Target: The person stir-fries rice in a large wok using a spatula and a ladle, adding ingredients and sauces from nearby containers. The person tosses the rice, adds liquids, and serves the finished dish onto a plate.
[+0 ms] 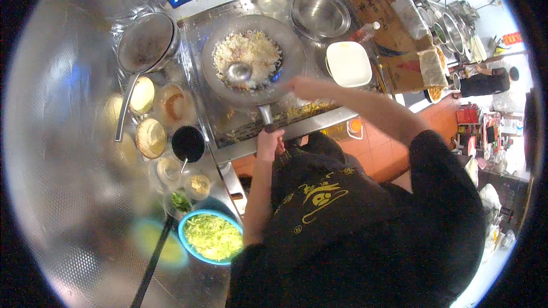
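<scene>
A steel wok [295, 57] rests over the stove, with fried rice [250, 51] heaped in its middle. Below it my left hand [269, 143] is wrapped around the wok handle [266, 115]. Over the wok's right rim, my right hand [303, 88] is blurred and closed on a ladle. The ladle's bowl [239, 72] lies in the lower part of the rice; its handle is mostly lost in blur.
White plates [349, 64], a steel basin [321, 15] and a bottle [366, 32] stand right of the wok. To the left are a strainer [145, 42], seasoning bowls [151, 138], dark sauce [187, 144] and a blue-rimmed basin [181, 235] of shredded vegetables. A person [483, 82] stands far right.
</scene>
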The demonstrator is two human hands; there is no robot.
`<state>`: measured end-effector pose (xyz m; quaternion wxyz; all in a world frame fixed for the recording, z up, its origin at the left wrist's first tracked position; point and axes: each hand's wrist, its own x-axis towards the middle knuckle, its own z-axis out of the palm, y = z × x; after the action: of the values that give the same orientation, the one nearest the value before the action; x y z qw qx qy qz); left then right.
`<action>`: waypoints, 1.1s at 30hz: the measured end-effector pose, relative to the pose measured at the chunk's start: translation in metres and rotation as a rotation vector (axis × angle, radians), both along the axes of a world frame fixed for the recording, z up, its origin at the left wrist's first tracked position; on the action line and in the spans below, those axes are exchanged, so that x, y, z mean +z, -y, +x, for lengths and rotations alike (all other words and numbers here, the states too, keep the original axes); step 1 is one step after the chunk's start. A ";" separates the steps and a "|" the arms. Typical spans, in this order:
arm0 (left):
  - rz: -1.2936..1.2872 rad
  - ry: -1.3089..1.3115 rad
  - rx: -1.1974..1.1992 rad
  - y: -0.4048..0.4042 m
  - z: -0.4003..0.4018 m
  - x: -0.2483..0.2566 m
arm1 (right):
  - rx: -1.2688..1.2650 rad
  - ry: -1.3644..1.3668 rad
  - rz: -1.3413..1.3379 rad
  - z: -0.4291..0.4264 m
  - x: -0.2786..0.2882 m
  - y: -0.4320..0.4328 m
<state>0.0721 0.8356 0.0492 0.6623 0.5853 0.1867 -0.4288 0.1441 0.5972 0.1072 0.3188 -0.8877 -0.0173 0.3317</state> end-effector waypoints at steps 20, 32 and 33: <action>-0.040 -0.032 -0.007 0.000 0.000 -0.015 | -0.071 0.083 -0.066 0.033 0.008 -0.036; 0.008 -0.038 -0.011 -0.012 0.002 -0.019 | 0.319 0.111 -0.328 0.043 0.029 0.015; 0.015 -0.023 -0.020 -0.011 0.002 -0.021 | 0.246 0.074 -0.343 0.036 0.054 0.026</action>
<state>0.0739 0.8465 0.0284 0.6515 0.5872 0.1915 -0.4406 0.1802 0.5709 0.1608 0.1194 -0.9317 -0.0805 0.3336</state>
